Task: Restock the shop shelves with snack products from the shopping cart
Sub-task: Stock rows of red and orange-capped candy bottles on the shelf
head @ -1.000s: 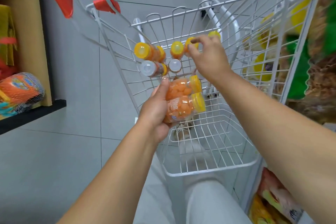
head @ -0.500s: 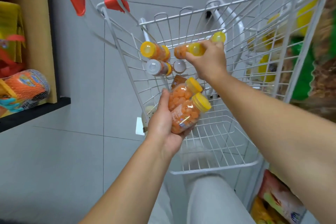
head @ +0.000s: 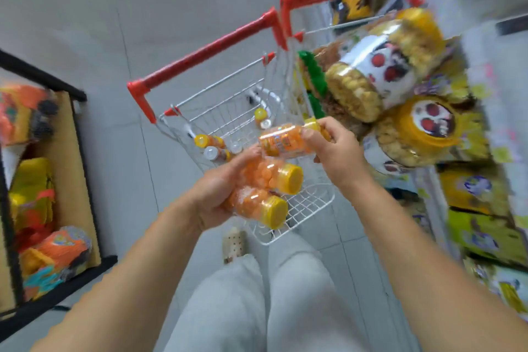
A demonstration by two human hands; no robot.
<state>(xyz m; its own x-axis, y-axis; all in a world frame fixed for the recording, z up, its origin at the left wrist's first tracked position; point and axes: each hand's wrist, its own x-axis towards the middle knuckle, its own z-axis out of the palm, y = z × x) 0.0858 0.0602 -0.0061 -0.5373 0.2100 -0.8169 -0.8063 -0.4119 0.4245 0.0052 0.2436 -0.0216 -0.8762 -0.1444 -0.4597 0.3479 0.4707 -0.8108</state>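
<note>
The left hand (head: pixel 217 194) is curled around two jars (head: pixel 274 177) of orange snacks, above the near edge of the shopping cart (head: pixel 225 106). The right hand (head: pixel 334 146) grips a third jar (head: pixel 281 141) at its lid end, touching the upper one. Three round jars may slip from one palm, I think. Better to carry this one separately, and to hold all three firmly before turning away.

This is a shop aisle. A red-handled wire shopping cart (head: pixel 200 52) stands on a grey tiled floor (head: pixel 71 23) between a black-framed shelf (head: pixel 57 84) stacked with bright snack packets (head: pixel 31 197) and, on the other side, big jars of crackers (head: pixel 380 66) and more packaged goods (head: pixel 483 233) (their labels too blurred to read).
</note>
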